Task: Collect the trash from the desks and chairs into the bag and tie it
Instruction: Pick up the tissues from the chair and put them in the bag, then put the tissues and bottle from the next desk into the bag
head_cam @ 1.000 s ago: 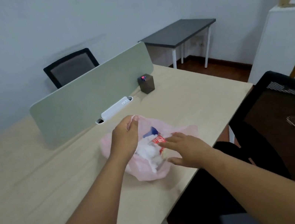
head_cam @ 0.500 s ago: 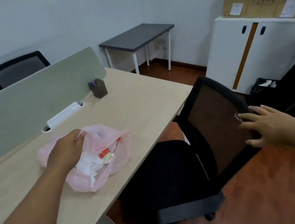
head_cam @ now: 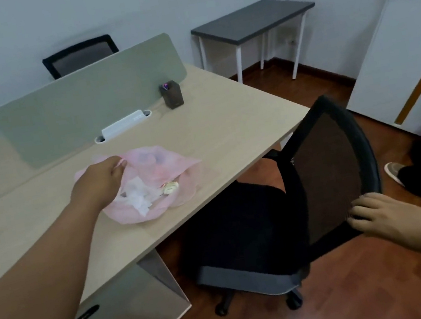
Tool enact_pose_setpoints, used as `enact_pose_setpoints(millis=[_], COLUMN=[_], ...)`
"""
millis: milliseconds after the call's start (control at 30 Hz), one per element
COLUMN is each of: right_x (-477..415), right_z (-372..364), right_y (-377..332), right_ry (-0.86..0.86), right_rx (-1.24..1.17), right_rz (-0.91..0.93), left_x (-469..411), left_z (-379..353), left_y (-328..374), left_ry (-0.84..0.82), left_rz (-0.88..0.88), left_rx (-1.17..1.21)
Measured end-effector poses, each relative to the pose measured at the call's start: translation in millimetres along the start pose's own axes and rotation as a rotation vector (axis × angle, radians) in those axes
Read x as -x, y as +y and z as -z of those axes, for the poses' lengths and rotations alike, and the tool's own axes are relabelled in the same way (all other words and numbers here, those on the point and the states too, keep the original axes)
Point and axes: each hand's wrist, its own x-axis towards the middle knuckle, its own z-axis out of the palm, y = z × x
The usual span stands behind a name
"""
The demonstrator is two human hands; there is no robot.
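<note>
A pink plastic bag (head_cam: 166, 166) lies on the light wooden desk (head_cam: 227, 134), its mouth open toward me. Inside it I see crumpled white paper (head_cam: 137, 196) and a small yellowish wrapper (head_cam: 171, 187). My left hand (head_cam: 99, 182) pinches the bag's rim at its far left side. My right hand (head_cam: 380, 217) rests on the top edge of the backrest of the black mesh office chair (head_cam: 329, 175), with its fingers curled over the rim. The chair's black seat shows nothing lying on it.
A green divider panel (head_cam: 83, 102) crosses the desk, with a white power strip (head_cam: 122, 124) and a dark pen holder (head_cam: 172, 98) beside it. Behind stand another black chair (head_cam: 80, 55) and a grey side table (head_cam: 253, 20). At right are a white cabinet (head_cam: 397, 66), a black bin, a person's shoe (head_cam: 395, 173).
My right hand left the bag, swung right to the chair and now grips the top of its backrest. The view turned right and then partly back. My left hand keeps hold of the bag's rim.
</note>
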Motion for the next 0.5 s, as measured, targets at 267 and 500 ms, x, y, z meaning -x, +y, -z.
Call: enact_pose_setpoints(millis=[267, 500], right_x=[-85.6, -187.1], right_z=[34.7, 60.3], right_y=[-97.7, -162.0], right_ry=[0.199, 0.172], right_rx=[-0.207, -0.203], right_rz=[0.086, -0.042], left_x=[6.1, 16.2], left_z=[7.1, 13.9], left_y=[0.6, -21.0], left_ry=[0.031, 0.06], left_rz=[0.01, 0.068], left_rx=[-0.014, 0.09])
